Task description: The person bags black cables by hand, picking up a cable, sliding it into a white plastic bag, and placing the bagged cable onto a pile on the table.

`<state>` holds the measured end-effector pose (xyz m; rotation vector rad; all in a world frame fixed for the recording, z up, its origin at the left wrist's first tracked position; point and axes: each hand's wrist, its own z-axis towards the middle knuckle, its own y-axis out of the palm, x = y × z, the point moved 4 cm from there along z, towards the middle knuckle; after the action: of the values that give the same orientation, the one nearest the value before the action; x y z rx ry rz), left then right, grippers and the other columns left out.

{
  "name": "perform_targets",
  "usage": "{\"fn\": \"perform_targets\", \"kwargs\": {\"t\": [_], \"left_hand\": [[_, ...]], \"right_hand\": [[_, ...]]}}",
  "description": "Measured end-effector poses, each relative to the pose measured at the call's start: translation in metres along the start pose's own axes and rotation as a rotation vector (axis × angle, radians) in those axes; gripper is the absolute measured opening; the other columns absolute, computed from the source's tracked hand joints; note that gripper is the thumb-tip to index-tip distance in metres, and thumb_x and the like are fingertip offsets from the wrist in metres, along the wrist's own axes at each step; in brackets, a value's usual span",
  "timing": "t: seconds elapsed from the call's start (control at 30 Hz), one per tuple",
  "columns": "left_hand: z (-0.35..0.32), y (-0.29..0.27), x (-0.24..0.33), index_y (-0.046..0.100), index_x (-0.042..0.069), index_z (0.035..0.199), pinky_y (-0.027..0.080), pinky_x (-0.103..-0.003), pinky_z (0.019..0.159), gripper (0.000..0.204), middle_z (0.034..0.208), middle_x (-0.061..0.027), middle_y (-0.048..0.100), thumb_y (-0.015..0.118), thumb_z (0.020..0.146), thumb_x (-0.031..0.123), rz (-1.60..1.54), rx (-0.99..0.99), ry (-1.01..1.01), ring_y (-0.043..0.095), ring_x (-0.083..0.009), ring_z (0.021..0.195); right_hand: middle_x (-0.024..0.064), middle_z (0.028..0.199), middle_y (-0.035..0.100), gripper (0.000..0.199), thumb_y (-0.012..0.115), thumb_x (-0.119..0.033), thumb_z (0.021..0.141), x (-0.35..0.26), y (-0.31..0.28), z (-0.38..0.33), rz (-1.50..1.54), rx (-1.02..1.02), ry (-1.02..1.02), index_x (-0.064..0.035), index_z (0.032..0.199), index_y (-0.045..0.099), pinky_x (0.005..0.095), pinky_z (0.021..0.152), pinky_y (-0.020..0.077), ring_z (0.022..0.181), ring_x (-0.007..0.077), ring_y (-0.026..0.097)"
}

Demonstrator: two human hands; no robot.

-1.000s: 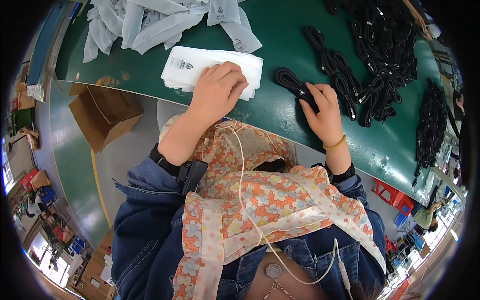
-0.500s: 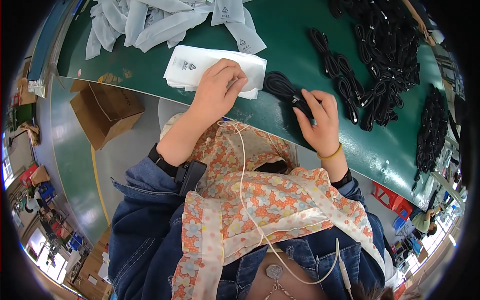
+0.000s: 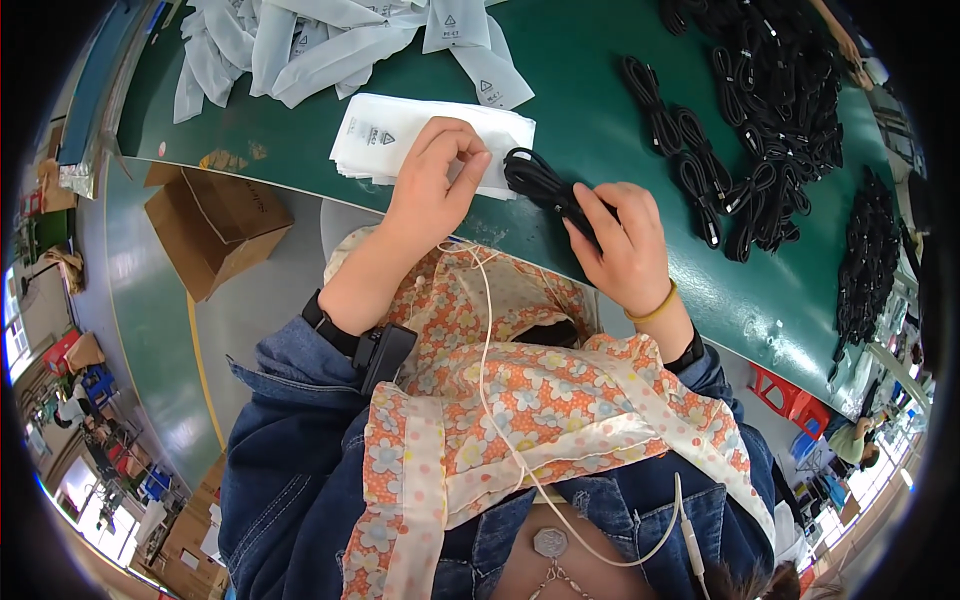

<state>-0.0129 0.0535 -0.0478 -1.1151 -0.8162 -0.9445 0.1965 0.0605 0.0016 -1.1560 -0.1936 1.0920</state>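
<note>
As the right hand [image 3: 628, 250] is pinching the black cable [image 3: 537, 181], that cable, apart a second ago, is now overlapping the white bag stack [image 3: 358, 142] at its right edge, seemingly pairing the two. Over that stack, the left hand [image 3: 432, 187] is curling; whether it is gripping anything is unclear.

Bag stack [image 3: 375, 137] left of cable bundle [image 3: 537, 184]; carton [image 3: 215, 240] apparently on floor [image 3: 240, 350].

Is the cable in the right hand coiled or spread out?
Coiled: the black cable shows bundled loops projecting from the right hand.
</note>
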Motion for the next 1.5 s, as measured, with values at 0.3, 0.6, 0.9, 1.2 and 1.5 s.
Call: {"fn": "perform_targets", "kwargs": {"t": [0.3, 0.6, 0.9, 1.2, 1.5], "left_hand": [[-0.001, 0.000, 0.007, 0.055, 0.000, 0.085, 0.047, -0.032, 0.069, 0.009, 0.095, -0.0102, 0.054, 0.064, 0.081, 0.001, 0.059, -0.008, 0.108, 0.056, -0.0263, 0.081], [-0.002, 0.001, 0.008, 0.055, 0.000, 0.084, 0.047, -0.034, 0.069, 0.010, 0.095, -0.0103, 0.054, 0.064, 0.080, 0.000, 0.088, -0.024, 0.135, 0.056, -0.0287, 0.082], [-0.004, 0.003, 0.015, 0.058, 0.007, 0.086, 0.041, -0.038, 0.079, 0.013, 0.097, -0.0050, 0.054, 0.067, 0.077, 0.008, 0.335, -0.085, 0.268, 0.054, -0.0264, 0.090], [0.011, 0.012, 0.057, 0.057, 0.011, 0.086, 0.035, -0.038, 0.086, 0.013, 0.101, -0.0020, 0.054, 0.066, 0.077, 0.011, 0.443, -0.133, 0.404, 0.050, -0.0234, 0.096], [0.038, -0.010, 0.089, 0.056, 0.011, 0.086, 0.032, -0.037, 0.085, 0.013, 0.103, -0.0015, 0.053, 0.066, 0.077, 0.010, 0.324, -0.005, 0.500, 0.049, -0.0232, 0.095]], "right_hand": [[0.0120, 0.094, 0.057, 0.040, 0.074, -0.002, 0.065, 0.005, -0.003, -0.001, 0.120, -0.021, 0.047, 0.0012, 0.104, 0.064, 0.0370, 0.072, 0.0457, 0.083, 0.0292, 0.055], [0.0117, 0.094, 0.057, 0.041, 0.074, -0.003, 0.066, 0.004, 0.001, -0.001, 0.113, -0.034, 0.041, 0.0010, 0.104, 0.063, 0.0372, 0.074, 0.0462, 0.084, 0.0295, 0.056], [0.0122, 0.100, 0.060, 0.043, 0.074, -0.004, 0.068, 0.021, 0.021, -0.002, 0.103, -0.099, 0.187, -0.0007, 0.109, 0.061, 0.0379, 0.084, 0.0461, 0.090, 0.0322, 0.058], [0.0138, 0.108, 0.062, 0.041, 0.073, 0.000, 0.071, 0.016, -0.004, 0.010, 0.271, -0.060, 0.022, 0.0015, 0.110, 0.060, 0.0359, 0.085, 0.0473, 0.098, 0.0307, 0.059], [0.0086, 0.106, 0.062, 0.036, 0.072, 0.003, 0.078, 0.016, -0.039, 0.026, 0.721, 0.251, 0.361, 0.0035, 0.111, 0.059, 0.0253, 0.082, 0.0479, 0.092, 0.0127, 0.060]]}}
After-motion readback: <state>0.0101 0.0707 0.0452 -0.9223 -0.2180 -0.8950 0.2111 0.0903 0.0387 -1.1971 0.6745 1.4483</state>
